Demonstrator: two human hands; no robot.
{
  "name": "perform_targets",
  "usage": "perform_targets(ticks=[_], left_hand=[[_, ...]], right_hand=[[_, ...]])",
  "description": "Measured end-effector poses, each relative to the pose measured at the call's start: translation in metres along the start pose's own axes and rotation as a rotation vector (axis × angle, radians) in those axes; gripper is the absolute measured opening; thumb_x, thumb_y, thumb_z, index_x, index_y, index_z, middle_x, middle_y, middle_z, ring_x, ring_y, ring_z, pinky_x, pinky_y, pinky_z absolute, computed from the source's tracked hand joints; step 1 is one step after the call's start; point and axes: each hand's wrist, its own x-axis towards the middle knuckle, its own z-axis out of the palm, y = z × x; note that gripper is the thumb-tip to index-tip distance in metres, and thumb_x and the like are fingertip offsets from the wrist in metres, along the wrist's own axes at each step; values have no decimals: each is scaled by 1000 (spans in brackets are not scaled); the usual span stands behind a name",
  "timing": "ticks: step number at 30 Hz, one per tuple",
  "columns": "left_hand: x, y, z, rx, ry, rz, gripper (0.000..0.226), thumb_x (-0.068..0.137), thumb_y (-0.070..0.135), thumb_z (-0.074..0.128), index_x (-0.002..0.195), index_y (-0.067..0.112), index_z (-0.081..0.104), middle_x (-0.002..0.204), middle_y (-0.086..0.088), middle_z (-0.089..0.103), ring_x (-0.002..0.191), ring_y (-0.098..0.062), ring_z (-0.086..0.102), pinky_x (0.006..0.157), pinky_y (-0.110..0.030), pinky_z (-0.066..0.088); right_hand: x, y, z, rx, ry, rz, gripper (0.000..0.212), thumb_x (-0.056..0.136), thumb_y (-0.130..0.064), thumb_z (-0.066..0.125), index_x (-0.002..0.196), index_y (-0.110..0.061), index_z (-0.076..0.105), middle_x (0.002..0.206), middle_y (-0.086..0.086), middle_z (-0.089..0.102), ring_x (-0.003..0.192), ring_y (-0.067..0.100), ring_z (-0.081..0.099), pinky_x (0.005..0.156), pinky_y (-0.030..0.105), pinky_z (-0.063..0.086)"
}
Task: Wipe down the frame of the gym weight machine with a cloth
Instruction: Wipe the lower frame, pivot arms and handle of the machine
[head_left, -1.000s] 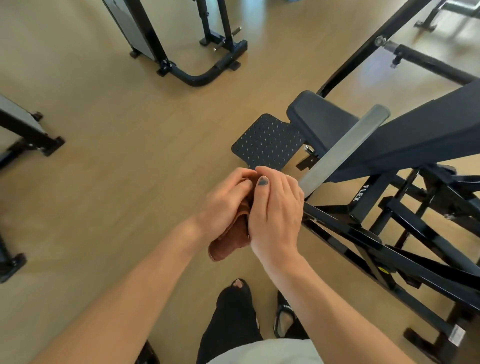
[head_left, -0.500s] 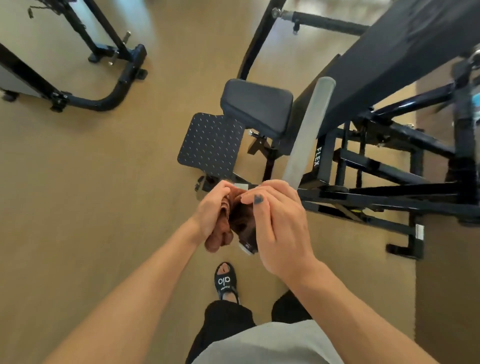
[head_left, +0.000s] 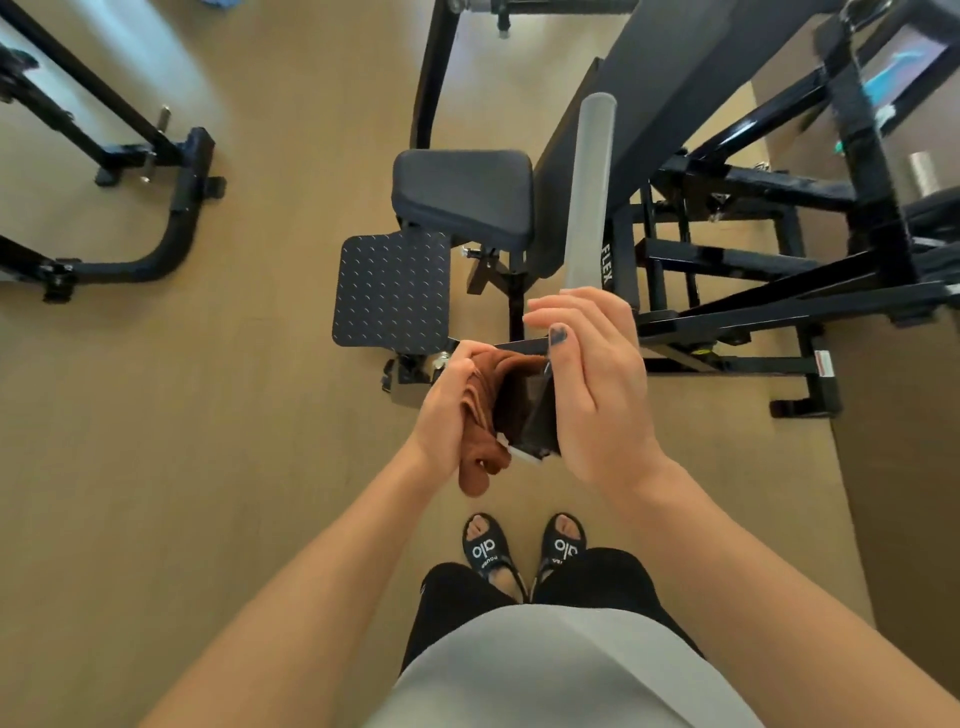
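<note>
My left hand (head_left: 444, 410) grips a bunched brown cloth (head_left: 480, 410) and holds it against the left side of a glossy black frame tube (head_left: 535, 415) that juts toward me and ends in a white cap. On the tube's right side, my right hand (head_left: 597, 395) has its thumb along the top edge and its fingers stretched forward. The black weight machine frame (head_left: 727, 254) spreads out behind and to the right of my hands.
A padded seat (head_left: 462, 192), a studded footplate (head_left: 389, 286) and a grey handle bar (head_left: 587, 197) lie just beyond my hands. The base of another machine (head_left: 171, 223) stands on the wooden floor at left. My sandalled feet (head_left: 483, 551) are below the tube's end.
My view has swung right and over the machine. My hands have parted: the right hand has come off the cloth onto the black tube, while the left keeps the cloth on its side.
</note>
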Motion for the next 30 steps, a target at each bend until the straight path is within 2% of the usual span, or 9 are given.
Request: perform_targets(ticks=[3, 9, 12, 15, 20, 23, 25, 27, 30], left_hand=[[0, 7, 2, 35, 54, -113, 48, 112, 30, 14, 103, 18, 60, 85, 12, 75, 85, -7, 68, 74, -17, 55], [-37, 19, 30, -76, 131, -7, 32, 107, 38, 38, 120, 12, 51, 107, -18, 64, 78, -22, 65, 54, -29, 55], [-42, 6, 35, -79, 142, 123, 47, 97, 44, 43, 129, 10, 49, 121, -18, 63, 98, -24, 68, 74, -33, 59], [-34, -3, 29, -44, 132, 159, 50, 99, 42, 39, 131, 5, 45, 121, -18, 62, 100, -19, 68, 77, -30, 58], [-10, -19, 4, 32, 130, 45, 40, 106, 38, 35, 130, 8, 46, 105, -9, 64, 82, -18, 65, 56, -21, 54], [5, -23, -10, 109, 136, -36, 37, 105, 39, 37, 125, 9, 48, 103, -11, 62, 79, -16, 65, 54, -22, 54], [6, -20, -16, 141, 98, -41, 31, 111, 33, 35, 126, 10, 49, 110, -11, 63, 81, -7, 68, 62, -19, 54], [-2, -7, -14, 151, 19, -19, 24, 111, 33, 36, 123, 22, 53, 102, 8, 71, 82, 2, 69, 63, -13, 53], [-20, 11, -1, 106, -146, 40, 35, 99, 47, 44, 124, 25, 53, 95, 16, 73, 88, -5, 70, 71, -18, 56]], right_hand=[[-2, -2, -1, 1, -28, 43, 50, 106, -37, 31, 103, -12, 74, 119, 1, 66, 129, 10, 45, 114, 34, 35], [-7, -12, -1, 71, -4, 54, 50, 106, -36, 32, 98, -9, 74, 110, -27, 51, 130, 13, 47, 112, 46, 41], [-7, -7, 1, 77, 6, 64, 55, 106, -40, 29, 99, -9, 74, 114, -10, 63, 130, 12, 47, 112, 39, 41], [-6, -2, 3, 68, -7, 89, 56, 106, -43, 29, 100, -11, 74, 116, 4, 68, 131, 8, 46, 114, 27, 37], [-11, -10, 8, -203, 46, -7, 58, 106, -45, 31, 98, -11, 76, 109, 2, 74, 131, 11, 50, 119, 28, 34], [-12, -24, 18, -258, -8, 167, 76, 102, -68, 19, 112, -17, 74, 133, 0, 67, 140, 8, 44, 120, 15, 18], [-12, -33, 28, -389, 89, 119, 49, 103, -40, 40, 94, -8, 77, 117, 9, 73, 125, 26, 60, 115, 35, 33], [-10, -43, 39, -515, 209, 44, 35, 91, -20, 46, 78, -2, 73, 87, 14, 73, 93, 36, 69, 95, 49, 49], [-6, -51, 44, -502, 341, 129, 33, 95, -23, 49, 82, -8, 75, 82, 7, 73, 81, 26, 70, 83, 48, 59]])
